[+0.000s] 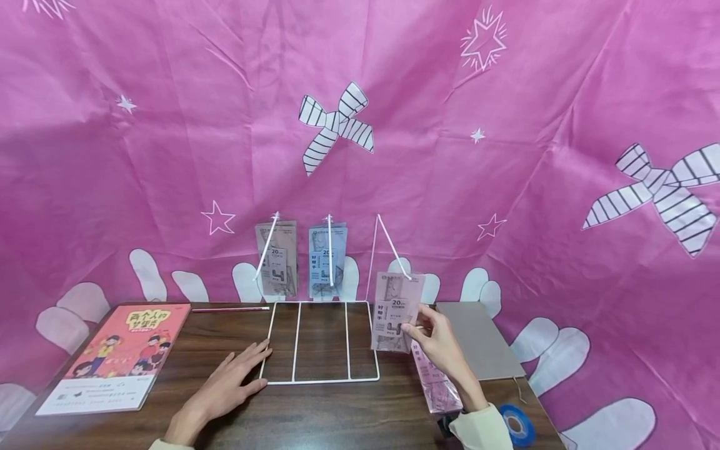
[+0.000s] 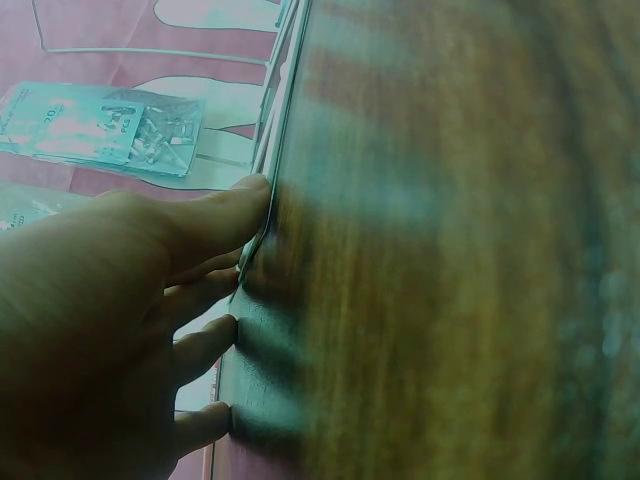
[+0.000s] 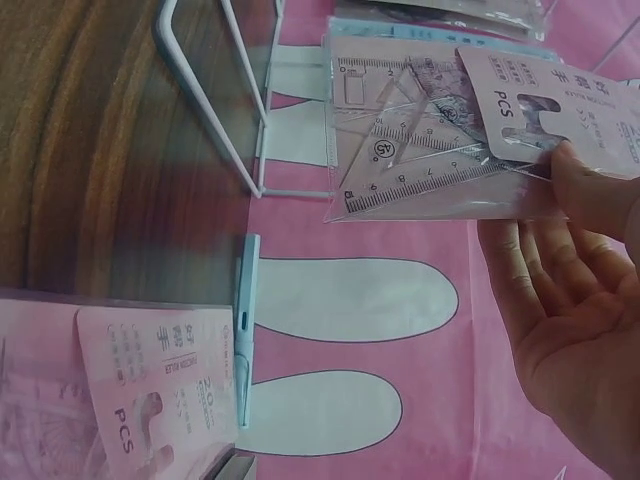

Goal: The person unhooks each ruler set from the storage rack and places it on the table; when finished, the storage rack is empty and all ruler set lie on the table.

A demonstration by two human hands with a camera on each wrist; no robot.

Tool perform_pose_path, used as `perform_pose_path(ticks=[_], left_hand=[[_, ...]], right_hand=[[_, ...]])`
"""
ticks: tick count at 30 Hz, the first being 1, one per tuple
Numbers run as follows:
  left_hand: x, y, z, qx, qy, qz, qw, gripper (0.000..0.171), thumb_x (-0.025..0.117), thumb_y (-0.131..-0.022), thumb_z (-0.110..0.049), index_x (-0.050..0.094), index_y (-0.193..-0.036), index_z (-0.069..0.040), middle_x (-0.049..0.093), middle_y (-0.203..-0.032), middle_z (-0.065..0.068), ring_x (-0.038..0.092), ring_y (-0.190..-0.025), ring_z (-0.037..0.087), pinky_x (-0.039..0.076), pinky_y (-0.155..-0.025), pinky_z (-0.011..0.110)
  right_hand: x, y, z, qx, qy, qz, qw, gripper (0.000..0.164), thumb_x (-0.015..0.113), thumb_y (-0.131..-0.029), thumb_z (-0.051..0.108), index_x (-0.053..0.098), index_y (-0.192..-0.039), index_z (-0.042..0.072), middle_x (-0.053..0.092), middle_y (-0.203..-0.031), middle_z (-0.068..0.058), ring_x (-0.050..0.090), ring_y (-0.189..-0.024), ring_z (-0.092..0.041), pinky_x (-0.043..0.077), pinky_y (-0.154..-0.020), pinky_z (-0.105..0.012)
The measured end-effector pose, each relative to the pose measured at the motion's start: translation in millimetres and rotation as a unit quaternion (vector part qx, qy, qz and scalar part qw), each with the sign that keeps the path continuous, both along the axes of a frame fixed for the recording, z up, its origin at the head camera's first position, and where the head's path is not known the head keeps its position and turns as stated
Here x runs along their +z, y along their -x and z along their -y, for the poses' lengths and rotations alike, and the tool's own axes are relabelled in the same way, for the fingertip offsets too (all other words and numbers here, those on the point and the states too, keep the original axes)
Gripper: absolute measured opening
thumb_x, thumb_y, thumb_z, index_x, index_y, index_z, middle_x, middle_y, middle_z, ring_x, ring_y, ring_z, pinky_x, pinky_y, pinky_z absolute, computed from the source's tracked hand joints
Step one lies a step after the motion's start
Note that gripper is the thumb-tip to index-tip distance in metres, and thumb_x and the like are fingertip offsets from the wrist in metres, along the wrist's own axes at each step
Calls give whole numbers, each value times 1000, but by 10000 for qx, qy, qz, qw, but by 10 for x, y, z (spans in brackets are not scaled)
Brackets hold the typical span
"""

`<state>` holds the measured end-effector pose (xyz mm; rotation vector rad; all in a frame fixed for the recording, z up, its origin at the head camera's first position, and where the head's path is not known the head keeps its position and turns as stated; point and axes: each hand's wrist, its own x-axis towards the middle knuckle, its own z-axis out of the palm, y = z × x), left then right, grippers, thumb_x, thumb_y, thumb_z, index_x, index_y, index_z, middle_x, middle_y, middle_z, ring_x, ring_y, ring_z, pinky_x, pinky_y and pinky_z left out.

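Pink ruler-set packet (image 1: pixel 396 312) in front, held upright off the tabletop just below the right-hand prong (image 1: pixel 394 247) of a white wire display rack (image 1: pixel 347 340). The right hand (image 1: pixel 441 340) pinches it by the lower right side, thumb in front and fingers behind; that hold probably keeps the top edge and header free of fingers near the prong. The prong's tip overlaps the packet's top edge, but whether it passes through a hole there I cannot tell. The right wrist view shows clear set squares inside the sleeve.

The left hand (image 1: pixel 233 378) clamps nothing: its fingers are extended and a little apart, thumb and fingertips against the left side of the rack's base, likely to steady a light frame that could slide or tip.

A grey packet (image 1: pixel 277 259) and a blue packet (image 1: pixel 320 262) hang from the other two prongs, spaced so each front shows. A second pink packet (image 1: pixel 441 387) lies on the table beneath the right forearm, within easy reach.
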<state>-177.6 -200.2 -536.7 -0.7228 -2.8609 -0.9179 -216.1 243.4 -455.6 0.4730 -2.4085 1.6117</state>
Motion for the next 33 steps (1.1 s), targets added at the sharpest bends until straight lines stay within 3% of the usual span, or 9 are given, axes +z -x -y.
perform_pose_path(ticks=[21, 33], left_hand=[[9, -20, -21, 74, -60, -43, 9999, 57, 74, -97, -26, 59, -146, -1, 47, -161, 15, 40, -148, 44, 25, -115, 77], [22, -18, -12, 33, -72, 43, 10000, 58, 73, -98, -28, 58, -147, -1, 47, -160, 16, 40, -148, 46, 23, -114, 78]], right_hand=[[90, -184, -62, 322, -82, 296, 9990, 39, 73, -97, 7, 65, -135, 0, 77, -107, -16, 75, -88, -18, 62, -75, -29], [145, -284, -78, 375, -34, 407, 9985, 43, 73, -97, 6, 62, -138, -2, 76, -112, -18, 76, -94, -21, 63, -81, -31]])
